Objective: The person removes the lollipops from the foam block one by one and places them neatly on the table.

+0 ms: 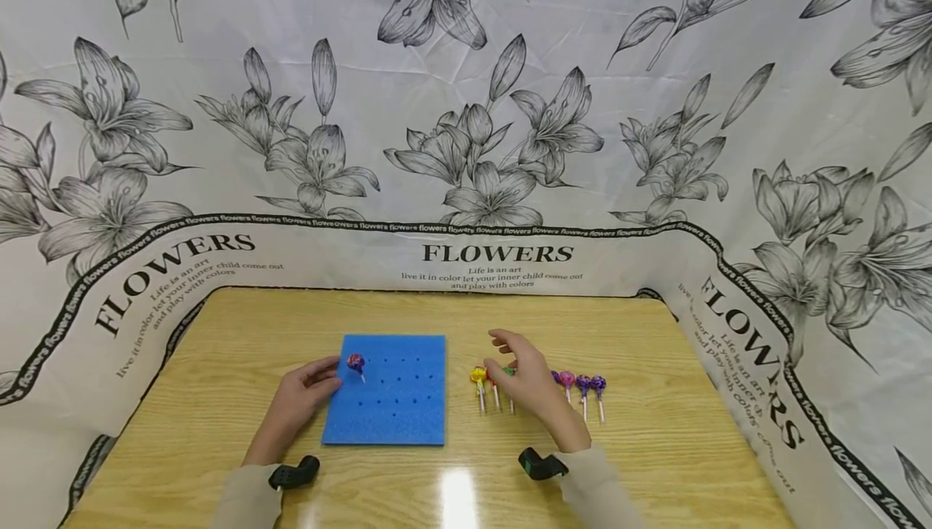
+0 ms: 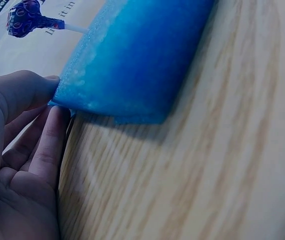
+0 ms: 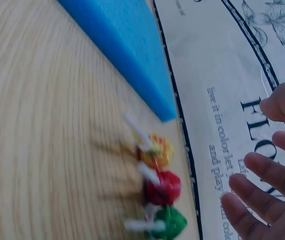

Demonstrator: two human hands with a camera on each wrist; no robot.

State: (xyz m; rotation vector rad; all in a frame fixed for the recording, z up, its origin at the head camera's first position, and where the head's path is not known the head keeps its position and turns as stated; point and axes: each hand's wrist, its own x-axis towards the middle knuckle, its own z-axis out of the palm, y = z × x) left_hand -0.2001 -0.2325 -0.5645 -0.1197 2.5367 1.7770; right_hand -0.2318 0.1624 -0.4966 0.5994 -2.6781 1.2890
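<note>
My left hand (image 1: 300, 399) rests at the left edge of a blue foam board (image 1: 393, 432), fingers fairly straight. In the left wrist view, the thumb and a finger touch the foam's corner. A purple-and-red wrapped lollipop (image 1: 355, 362) stands tilted in the board near its upper left, its stick in the foam. My right hand (image 1: 527, 383) hovers over a row of lollipops right of the board, fingers spread and holding nothing. A yellow lollipop (image 3: 157, 150), a red lollipop (image 3: 163, 188) and a green lollipop (image 3: 168, 223) lie below it in the right wrist view.
Several rows of small dark holes mark the board's top. Right of my right hand lie a pink lollipop (image 1: 567, 380) and purple lollipops (image 1: 599, 384), sticks towards me. The wooden table (image 1: 393, 488) is bordered by a flower-printed cloth (image 1: 495, 262) at the back and sides.
</note>
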